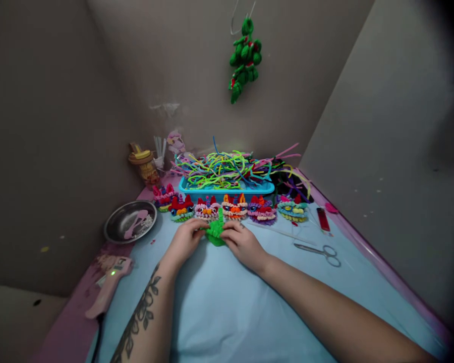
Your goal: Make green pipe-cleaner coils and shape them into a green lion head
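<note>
The left hand [189,238] was pinched on the left edge of the green piece [215,233], and the right hand [245,245] was pinched on its right edge. The green piece was located at the middle of the desk [212,312], above the blue cover, with a narrow fuzzy strip pointing upward from it. A blue tray [259,191] stood at the rear of the desk. It was heaped above its rim with fuzzy stems [227,169] in yellow-green, pink, blue and other colours; several stems overhung the right end. A row of six colourful fuzzy heads [234,205] was positioned in front of the tray. A round metal bowl [115,222] was located at the left; it contained a pink tool [135,223] and small white beads [147,222]. Behind the bowl stood a jar [150,174] with a yellow top; its contents could not be determined. Pale sticks [160,146] stood upright in a small holder [159,163] beside the jar. A pink glue gun [109,290] lay near the bowl, and scissors [320,252] lay at the right.
</note>
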A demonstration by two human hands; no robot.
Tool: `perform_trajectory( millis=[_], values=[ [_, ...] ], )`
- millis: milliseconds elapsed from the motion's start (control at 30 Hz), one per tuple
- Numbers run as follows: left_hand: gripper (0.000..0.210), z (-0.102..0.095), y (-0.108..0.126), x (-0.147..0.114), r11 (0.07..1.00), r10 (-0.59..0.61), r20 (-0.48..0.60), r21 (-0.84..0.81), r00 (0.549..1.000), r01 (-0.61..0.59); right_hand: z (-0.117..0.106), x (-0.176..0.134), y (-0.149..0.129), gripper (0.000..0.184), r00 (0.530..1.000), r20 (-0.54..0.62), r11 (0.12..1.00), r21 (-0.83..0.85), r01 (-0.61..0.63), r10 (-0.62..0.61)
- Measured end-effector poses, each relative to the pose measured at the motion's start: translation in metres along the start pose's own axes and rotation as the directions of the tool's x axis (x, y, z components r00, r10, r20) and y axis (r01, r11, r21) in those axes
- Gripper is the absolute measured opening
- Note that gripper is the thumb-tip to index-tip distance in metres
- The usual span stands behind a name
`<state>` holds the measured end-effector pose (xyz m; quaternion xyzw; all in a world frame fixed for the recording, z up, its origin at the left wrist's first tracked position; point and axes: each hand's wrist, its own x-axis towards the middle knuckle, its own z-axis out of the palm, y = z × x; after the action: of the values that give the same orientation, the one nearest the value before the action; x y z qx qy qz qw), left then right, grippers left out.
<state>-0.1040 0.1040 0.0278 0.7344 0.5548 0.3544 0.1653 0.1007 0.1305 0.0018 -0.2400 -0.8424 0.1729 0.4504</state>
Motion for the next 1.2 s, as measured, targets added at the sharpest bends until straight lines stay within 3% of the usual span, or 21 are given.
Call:
perform_trajectory(
  millis=[167, 600, 967, 1200],
  values=[
    [0.018, 0.000, -0.006, -0.001, 0.994, -0.091, 0.033, 0.067, 0.995, 0.089, 0.000, -0.002, 0.001, 0.014, 1.000, -0.002, 1.000, 0.016, -0.001, 0.001],
    [0.016, 0.003, -0.002, -0.004, 0.982, -0.172, 0.042, 0.087, 0.984, 0.168, 0.001, -0.003, 0.002, 0.016, 1.000, 0.024, 0.999, 0.025, -0.019, 0.018],
    [0.012, 0.016, -0.010, -0.003, 0.923, -0.378, 0.019, -0.071, 0.926, 0.378, 0.001, -0.002, 0.001, 0.015, 0.999, 0.035, 0.999, -0.011, -0.035, 0.036],
    [0.009, 0.013, -0.006, -0.002, 0.898, -0.415, 0.041, -0.145, 0.909, 0.416, -0.006, 0.005, 0.004, 0.017, 0.999, 0.044, 0.995, -0.097, 0.023, -0.018]
  ],
)
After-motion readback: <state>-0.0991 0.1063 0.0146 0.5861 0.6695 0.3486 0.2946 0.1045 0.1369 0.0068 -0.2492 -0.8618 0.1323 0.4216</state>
